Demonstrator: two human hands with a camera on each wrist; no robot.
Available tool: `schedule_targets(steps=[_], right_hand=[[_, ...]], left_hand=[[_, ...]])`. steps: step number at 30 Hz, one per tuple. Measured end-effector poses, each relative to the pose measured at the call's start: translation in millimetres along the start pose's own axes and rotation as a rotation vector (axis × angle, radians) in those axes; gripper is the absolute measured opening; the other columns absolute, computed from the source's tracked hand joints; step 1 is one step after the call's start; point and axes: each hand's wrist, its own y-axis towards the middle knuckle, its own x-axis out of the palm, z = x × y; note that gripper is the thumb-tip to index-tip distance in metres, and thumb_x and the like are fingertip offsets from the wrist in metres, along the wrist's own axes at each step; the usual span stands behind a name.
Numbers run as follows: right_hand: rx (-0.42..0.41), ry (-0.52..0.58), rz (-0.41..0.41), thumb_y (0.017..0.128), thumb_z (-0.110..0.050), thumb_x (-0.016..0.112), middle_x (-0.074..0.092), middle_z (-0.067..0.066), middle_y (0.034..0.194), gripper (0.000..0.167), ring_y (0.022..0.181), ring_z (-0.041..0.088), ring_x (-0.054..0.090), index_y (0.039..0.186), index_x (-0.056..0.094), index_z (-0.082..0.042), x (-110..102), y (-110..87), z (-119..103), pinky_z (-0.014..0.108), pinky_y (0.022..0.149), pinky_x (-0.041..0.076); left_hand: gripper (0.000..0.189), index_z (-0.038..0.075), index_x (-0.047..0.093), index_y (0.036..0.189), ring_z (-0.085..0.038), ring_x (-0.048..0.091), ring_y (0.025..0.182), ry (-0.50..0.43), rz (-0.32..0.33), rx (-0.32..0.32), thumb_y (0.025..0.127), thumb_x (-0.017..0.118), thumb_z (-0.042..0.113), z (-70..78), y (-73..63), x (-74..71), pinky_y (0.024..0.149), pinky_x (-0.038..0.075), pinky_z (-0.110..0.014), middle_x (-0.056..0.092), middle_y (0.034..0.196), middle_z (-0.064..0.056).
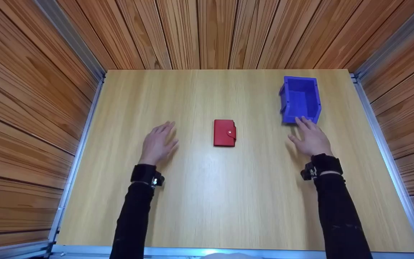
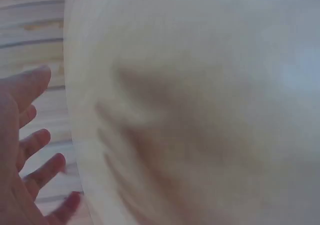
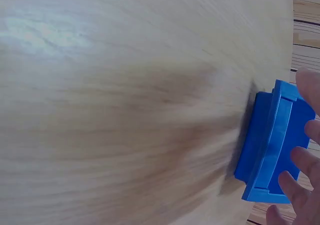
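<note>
Sleeves [image 1: 131, 219] [image 1: 340, 216] | hands [image 1: 159, 144] [image 1: 311, 139] apart, fingers spread | red wallet [image 1: 223, 133] between | blue bin [image 1: 299, 100] near right hand

Pale wood-grain table [image 1: 199, 208] — metal rails [image 1: 390, 158], plank walls [image 1: 214, 36] around.

Closed red wallet [image 1: 223, 133], upright blue bin [image 1: 298, 99]

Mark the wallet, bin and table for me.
Wallet [image 1: 224, 133]: head view, middle of its red cover.
Bin [image 1: 299, 100]: head view, bare inside.
Table [image 1: 228, 201]: head view, bare top between the sleeves [image 1: 340, 212].
</note>
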Motion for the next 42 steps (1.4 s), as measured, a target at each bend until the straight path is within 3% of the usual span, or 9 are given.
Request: schedule_targets(steps=[7,11,14,16,21,24,28,36,42], right_hand=[[-0.031,0.007,0.004,0.104,-0.045,0.056,0.02,0.023,0.17,0.078,0.155,0.048,0.017,0.165,0.024,-0.01,9.6,5.4,-12.3,0.065,0.121,0.019],[-0.04,0.006,0.011,0.103,-0.043,0.057,0.023,0.023,0.169,0.075,0.155,0.048,0.018,0.164,0.028,-0.009,17.2,9.2,-22.0,0.064,0.121,0.019],[-0.05,0.01,-0.008,0.104,-0.042,0.057,0.024,0.023,0.169,0.075,0.156,0.047,0.018,0.163,0.029,-0.007,23.8,12.7,-34.1,0.062,0.123,0.018],[-0.065,0.008,-0.027,0.104,-0.043,0.056,0.024,0.023,0.168,0.075,0.156,0.045,0.019,0.163,0.029,-0.007,28.1,15.6,-43.1,0.06,0.124,0.017],[-0.101,-0.002,-0.046,0.105,-0.045,0.054,0.026,0.023,0.168,0.075,0.156,0.043,0.021,0.164,0.027,-0.009,34.4,20.7,-61.3,0.058,0.125,0.016],[-0.115,-0.001,-0.04,0.104,-0.044,0.055,0.029,0.023,0.166,0.074,0.155,0.043,0.023,0.164,0.028,-0.009,36.0,21.2,-65.5,0.057,0.125,0.016],[-0.105,0.006,-0.051,0.105,-0.043,0.054,0.028,0.023,0.167,0.074,0.155,0.044,0.022,0.164,0.028,-0.009,36.6,19.7,-64.1,0.059,0.125,0.016],[-0.065,0.022,-0.067,0.106,-0.044,0.052,0.025,0.023,0.168,0.072,0.155,0.046,0.02,0.165,0.026,-0.011,34.9,17.8,-58.2,0.062,0.124,0.015],[-0.073,0.015,-0.061,0.106,-0.042,0.052,0.028,0.023,0.167,0.07,0.154,0.046,0.023,0.164,0.027,-0.011,38.2,18.3,-61.5,0.063,0.123,0.018]], left_hand=[[0.06,0.014,0.045,0.157,-0.033,0.05,0.142,-0.07,-0.108,0.003,0.104,0.06,0.039,49.7,24.1,29.0,0.117,0.039,-0.048,0.054,0.154,-0.014],[0.048,0.007,0.059,0.142,-0.03,0.064,0.123,-0.087,-0.117,0.003,0.104,0.061,0.037,76.4,38.3,50.1,0.107,0.048,-0.044,0.068,0.134,-0.014],[0.038,0.005,0.064,0.124,-0.029,0.068,0.102,-0.123,-0.118,-0.051,0.105,0.058,0.038,94.3,47.2,63.5,0.092,0.053,-0.042,0.072,0.111,-0.012],[0.04,0.002,0.062,0.118,-0.032,0.068,0.096,-0.134,-0.125,-0.112,0.107,0.054,0.04,106.2,52.8,70.0,0.087,0.053,-0.043,0.071,0.105,-0.015],[0.067,-0.006,0.051,0.142,-0.034,0.071,0.11,0.012,-0.172,-0.264,0.109,0.04,0.051,132.4,64.9,79.4,0.089,0.056,-0.044,0.072,0.121,-0.021],[0.069,-0.006,0.05,0.143,-0.032,0.072,0.108,0.143,-0.181,-0.293,0.109,0.039,0.053,140.9,68.3,84.8,0.086,0.058,-0.042,0.072,0.12,-0.019],[0.061,-0.003,0.057,0.129,-0.03,0.073,0.096,0.214,-0.129,-0.281,0.107,0.045,0.052,143.3,67.3,93.1,0.078,0.058,-0.04,0.072,0.108,-0.015],[0.058,-0.002,0.058,0.124,-0.029,0.073,0.092,0.162,-0.068,-0.276,0.106,0.05,0.052,150.8,68.9,94.2,0.075,0.057,-0.04,0.072,0.103,-0.015],[0.055,-0.003,0.055,0.13,-0.031,0.074,0.091,0.093,-0.007,-0.267,0.105,0.056,0.046,159.9,68.4,93.7,0.075,0.057,-0.042,0.074,0.104,-0.016]])
